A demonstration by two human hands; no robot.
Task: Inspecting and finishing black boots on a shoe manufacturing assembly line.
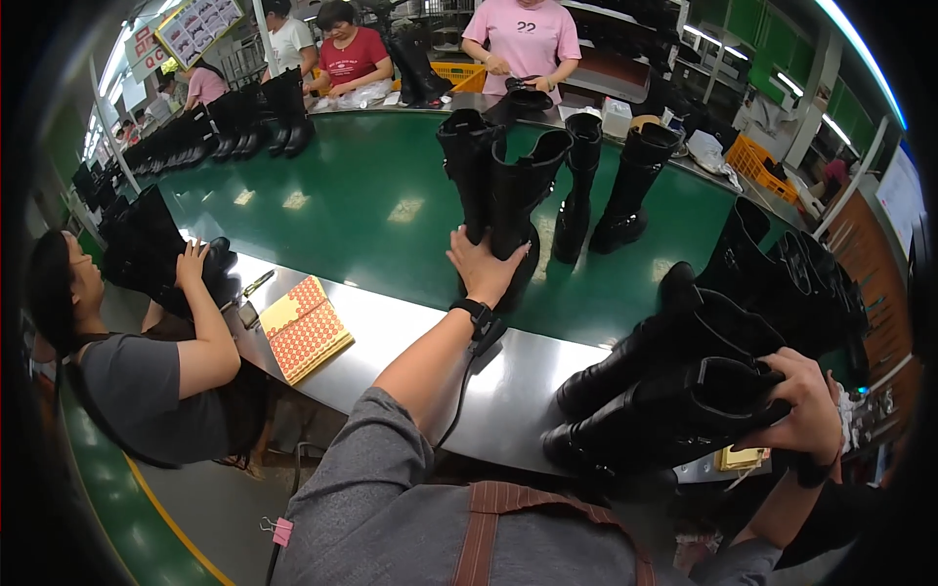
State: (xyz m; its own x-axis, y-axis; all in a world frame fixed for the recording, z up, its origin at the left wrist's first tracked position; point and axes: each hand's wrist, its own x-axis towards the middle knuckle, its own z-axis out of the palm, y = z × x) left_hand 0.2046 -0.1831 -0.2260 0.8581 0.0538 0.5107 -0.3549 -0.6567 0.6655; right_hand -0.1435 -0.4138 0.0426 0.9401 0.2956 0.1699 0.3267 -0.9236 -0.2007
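My left hand (486, 266) reaches forward to a pair of tall black boots (523, 190) standing on the green conveyor belt (391, 244). Its thumb and fingers spread round the lower shafts, near the ankles. On the right, my right hand (806, 405) grips the upper shaft of a black boot (674, 410) tilted over the metal table edge. A second tilted black boot (674, 337) lies right beside it, touching. The fingertips of my right hand are partly hidden at the boot's opening.
Another pair of black boots (625, 195) stands beyond on the belt, with more boots (791, 264) at the right. A red-and-yellow patterned packet (305, 332) rests on the metal edge (391, 332). A co-worker (156, 371) handles boots at the left; others work across the belt.
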